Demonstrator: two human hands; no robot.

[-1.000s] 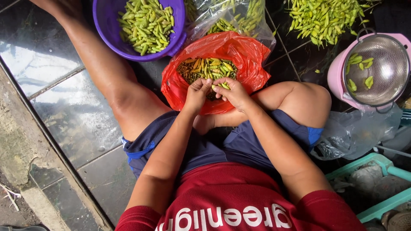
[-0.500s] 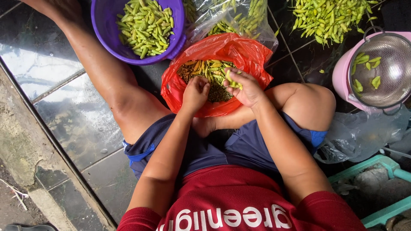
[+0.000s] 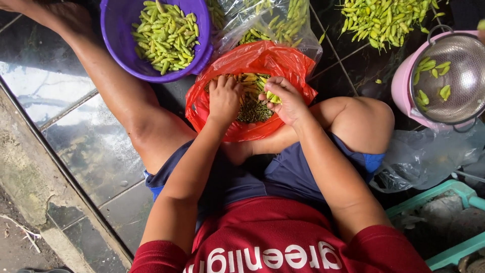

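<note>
Down between the knees, sat cross-legged on dark wet tiles, both hands sunk into a red plastic bag (image 3: 242,65) spread wide open on the floor. Left hand (image 3: 224,98) laid palm down, fingers loosely spread and flat on the heap of green chillies and stems (image 3: 250,106) inside the bag, gripping nothing visible. Right hand (image 3: 284,101) just beside it, touching the same heap at the bag's right edge, fingers curled closed around a few yellow-green chillies (image 3: 272,96), ends poking out between thumb and forefinger. Heap lay directly under and between the two hands, inside the bag, nearer the body than the other containers.

Beyond the bag, up and to the left, stood a purple bowl (image 3: 113,30) filled with more green chillies, its rim near the bag. Straight behind the bag, touching it, lay a clear plastic bag (image 3: 283,28) of chillies. Further right, a loose pile of chillies (image 3: 384,20) on the tiles, and a metal strainer (image 3: 454,81) set in a pink basin (image 3: 401,86), holding only a few pods, well apart from the right hand
</note>
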